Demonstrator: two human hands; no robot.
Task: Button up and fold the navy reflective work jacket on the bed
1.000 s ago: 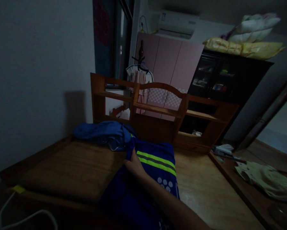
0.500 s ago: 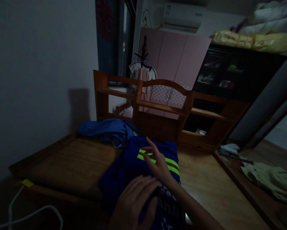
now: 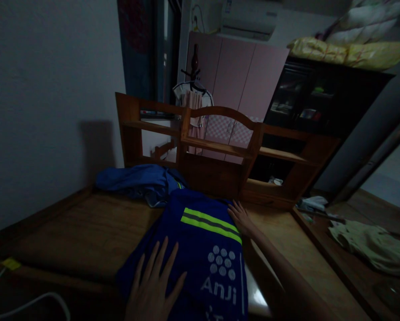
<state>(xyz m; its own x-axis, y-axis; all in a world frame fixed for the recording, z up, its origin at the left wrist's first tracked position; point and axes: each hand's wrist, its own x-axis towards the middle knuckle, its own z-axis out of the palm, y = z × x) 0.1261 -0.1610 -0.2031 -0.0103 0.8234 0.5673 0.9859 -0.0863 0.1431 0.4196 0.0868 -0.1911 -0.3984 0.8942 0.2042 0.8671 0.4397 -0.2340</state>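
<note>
A dark blue work jacket [image 3: 186,249] lies spread on a wooden tabletop. Across it runs a yellow-green reflective band with a grey stripe, and below that are a print of pale circles and the letters "AnJi". My left hand [image 3: 155,283] is on the lower left part of the jacket, its fingers spread. At the upper right edge of the jacket, just beyond the band's end, my right hand [image 3: 242,218] rests with its fingers stretched out. A lighter blue garment [image 3: 140,178] lies crumpled behind the jacket on the left.
A wooden shelf unit [image 3: 213,147] borders the far side of the tabletop [image 3: 86,232]. White wall [image 3: 53,98] rises at the left. A white cable [image 3: 53,296] hangs at the lower left. Pale clothing [image 3: 367,245] lies on a lower surface at the right.
My hands have moved apart, the left down and leftward, the right out to the jacket's far right edge. The jacket now lies flatter, with its print uncovered. The view has shifted slightly.
</note>
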